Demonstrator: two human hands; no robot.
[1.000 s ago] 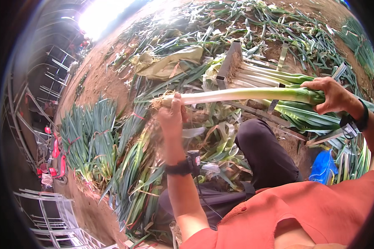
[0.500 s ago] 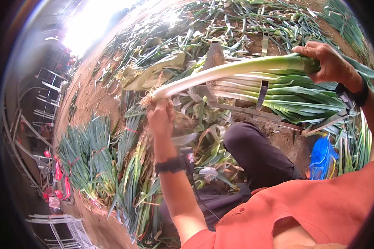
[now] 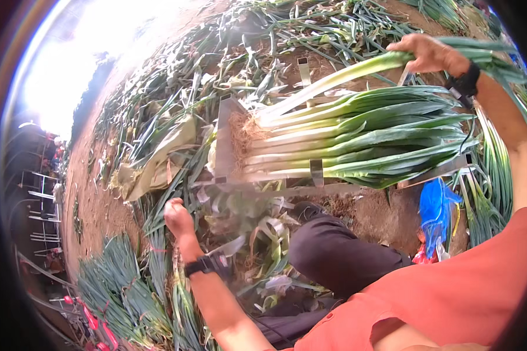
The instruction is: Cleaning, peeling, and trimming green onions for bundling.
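My right hand (image 3: 430, 54) is closed round the green upper part of a long leek (image 3: 328, 79). The leek slopes down to the left, its pale lower end at the far side of a row of leeks (image 3: 345, 134) lying in a metal rack (image 3: 223, 140). Their white stems and brown roots (image 3: 246, 131) point left toward the rack's upright plate, and the green leaves spread right. My left hand (image 3: 178, 219), away from the rack at its lower left, has curled fingers; whatever they may hold is hidden.
Tied bundles of leeks (image 3: 114, 286) stand at the lower left. A yellowish sheet (image 3: 164, 158) and loose trimmed leaves (image 3: 170, 111) cover the ground beyond. A blue plastic bag (image 3: 436, 213) lies right of my bent knee (image 3: 334, 248). More leeks (image 3: 492, 193) lie at the right.
My left hand has let go of the leek's root end and moved down and left. My right hand has brought the leek over the rack's far side. The view has shifted.
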